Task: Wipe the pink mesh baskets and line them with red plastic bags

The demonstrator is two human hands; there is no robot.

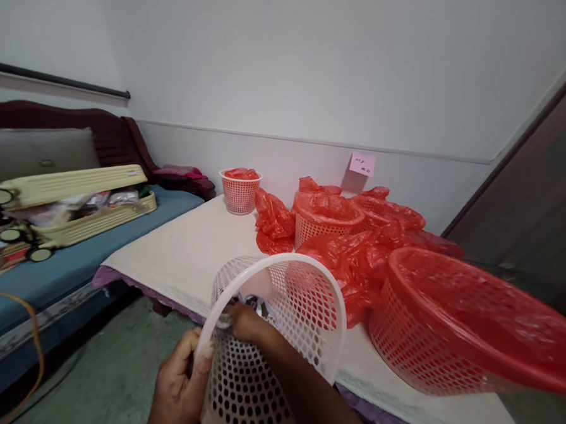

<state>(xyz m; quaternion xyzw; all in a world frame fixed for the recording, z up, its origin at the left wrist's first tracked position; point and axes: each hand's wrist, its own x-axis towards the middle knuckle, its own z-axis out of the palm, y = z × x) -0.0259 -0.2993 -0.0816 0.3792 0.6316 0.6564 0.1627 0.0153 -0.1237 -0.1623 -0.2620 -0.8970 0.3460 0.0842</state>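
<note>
A white perforated plastic basket (312,330) is tilted on its side in front of me, its round opening facing me. My left hand (182,374) grips the left side of its rim, thumb on the outside edge. Reaching through the opening, my right hand (245,322) is down inside the basket with its fingers curled and partly hidden. Close by its fingers lies a small crumpled bundle (261,306) of purplish, white and dark colours, whose kind I cannot make out.
On the cream-topped table (177,244) stand a small basket (240,194), a middle basket (323,220) and a large right-hand basket (428,333), all lined with red plastic bags. Loose red bags (351,260) lie between them. An open yellow suitcase (80,182) rests on the blue bed at left.
</note>
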